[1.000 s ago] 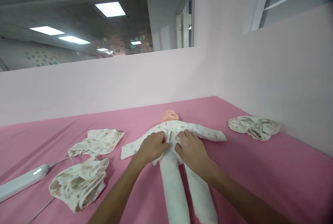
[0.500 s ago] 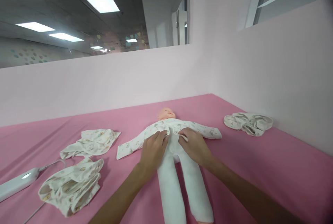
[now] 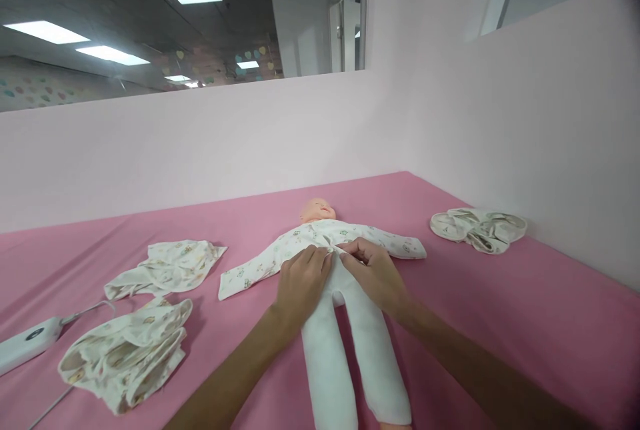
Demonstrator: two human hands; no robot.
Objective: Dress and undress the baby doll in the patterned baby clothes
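Left hand [image 3: 301, 280] and right hand [image 3: 374, 275] lie close together on the doll's [image 3: 334, 297] belly, fingertips pinching the front edges of its printed top [image 3: 320, 243] at the middle. Doll lies face up mid-way across the pink bed [image 3: 500, 323]. Long axis runs near to far: head toward the wall, white legs toward the wearer, sleeves spread sideways. Folded garments [image 3: 125, 350] left, another bundle [image 3: 477, 229] far right.

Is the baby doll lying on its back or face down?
On its back. The baby doll in a printed white shirt lies flat on the pink sheet, face turned up, legs stretched toward the camera.
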